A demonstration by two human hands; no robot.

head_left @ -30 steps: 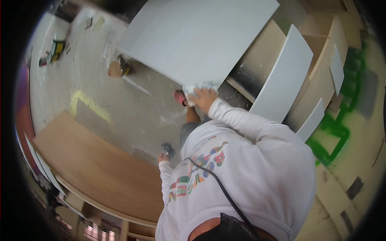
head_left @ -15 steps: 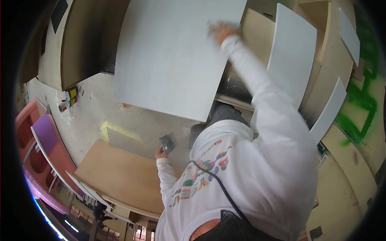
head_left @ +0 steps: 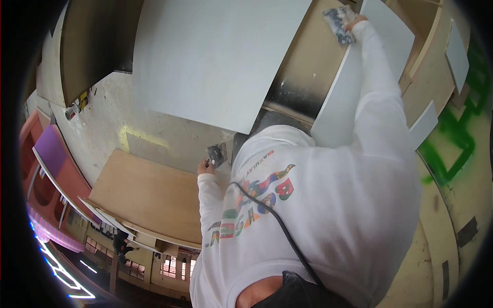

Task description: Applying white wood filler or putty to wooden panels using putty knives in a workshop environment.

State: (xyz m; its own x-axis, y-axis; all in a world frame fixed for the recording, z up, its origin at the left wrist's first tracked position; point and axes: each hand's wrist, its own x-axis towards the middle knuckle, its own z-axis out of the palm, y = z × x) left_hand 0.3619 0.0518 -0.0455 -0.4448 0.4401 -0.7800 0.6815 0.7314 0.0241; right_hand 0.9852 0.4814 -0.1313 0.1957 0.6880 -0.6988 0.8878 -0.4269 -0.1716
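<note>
Your right hand (head_left: 354,23) has swung up since a second ago, from the lower edge of the big white panel (head_left: 215,56) to the top of the narrower white board (head_left: 354,87) leaning beside it, fingers clenched on a crumpled speckled pad (head_left: 339,23). So the work has moved across to that board. Your left hand (head_left: 205,165) hangs low, gripping a small scraper (head_left: 217,153), blade pointing up and right. The board's long axis runs steeply upward.
</note>
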